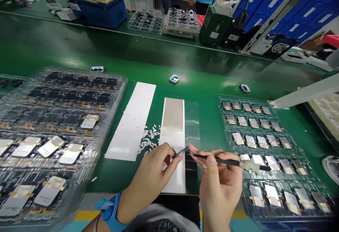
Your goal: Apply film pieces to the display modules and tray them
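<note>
We look down on a long, glossy green counter (148,60), its smooth surface catching the light. Two clear moulded plastic trays flank the work, one at our ten o'clock (116,83) and one at our two o'clock (222,99). Their pockets hold flat modules, many silvery and marked with amber tape; the trays seem set this way so both stay within reach. Between them lie a matte white paper strip (129,129) and a white strip bearing a beige film (173,113), with small white scraps (150,138) heaped between the two. At our six o'clock, the left hand (148,179) is closed, pinching slim steel tweezers (181,151) between thumb and finger. The right hand (219,189) pinches a slender black stick (219,160) wrapped with pale fluff (250,165). The tweezer tips and the stick's end nearly meet above the strip, the hands apparently braced close for fine control.
</note>
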A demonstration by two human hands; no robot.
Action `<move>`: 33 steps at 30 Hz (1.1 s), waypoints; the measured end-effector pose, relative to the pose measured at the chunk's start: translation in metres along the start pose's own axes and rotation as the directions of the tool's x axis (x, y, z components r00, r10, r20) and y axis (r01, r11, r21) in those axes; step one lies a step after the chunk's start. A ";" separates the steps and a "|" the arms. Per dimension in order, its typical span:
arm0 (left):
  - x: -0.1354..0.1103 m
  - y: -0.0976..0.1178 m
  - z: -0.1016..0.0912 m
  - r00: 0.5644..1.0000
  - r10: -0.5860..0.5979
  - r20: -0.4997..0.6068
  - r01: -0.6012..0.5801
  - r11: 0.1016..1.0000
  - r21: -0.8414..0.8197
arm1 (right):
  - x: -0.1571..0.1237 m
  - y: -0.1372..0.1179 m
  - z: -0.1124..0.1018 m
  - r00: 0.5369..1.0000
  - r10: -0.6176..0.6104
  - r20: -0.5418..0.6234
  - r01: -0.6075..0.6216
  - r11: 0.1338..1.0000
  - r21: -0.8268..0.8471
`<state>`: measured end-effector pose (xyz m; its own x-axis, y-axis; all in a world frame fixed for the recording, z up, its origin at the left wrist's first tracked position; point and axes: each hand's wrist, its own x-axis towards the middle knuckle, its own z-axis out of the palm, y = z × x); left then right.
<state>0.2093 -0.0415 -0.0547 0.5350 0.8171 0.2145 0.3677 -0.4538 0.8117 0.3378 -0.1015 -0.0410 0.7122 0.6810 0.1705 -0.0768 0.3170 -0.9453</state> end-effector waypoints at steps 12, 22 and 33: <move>0.010 0.006 -0.012 0.989 -0.022 0.146 0.021 1.000 0.005 | -0.004 -0.002 0.014 0.982 -0.159 0.099 0.164 0.986 -0.036; 0.009 0.000 -0.010 0.982 -0.002 0.190 0.014 0.998 -0.064 | -0.009 0.015 0.025 0.972 -0.226 0.068 0.231 0.968 -0.092; 0.009 -0.001 -0.012 0.979 0.007 0.202 0.013 0.995 -0.097 | -0.008 0.020 0.025 0.966 -0.251 0.066 0.256 0.963 -0.083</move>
<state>0.2047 -0.0292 -0.0472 0.6804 0.7252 0.1058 0.2990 -0.4065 0.8633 0.3131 -0.0843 -0.0541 0.6611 0.6217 0.4200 0.1661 0.4246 -0.8900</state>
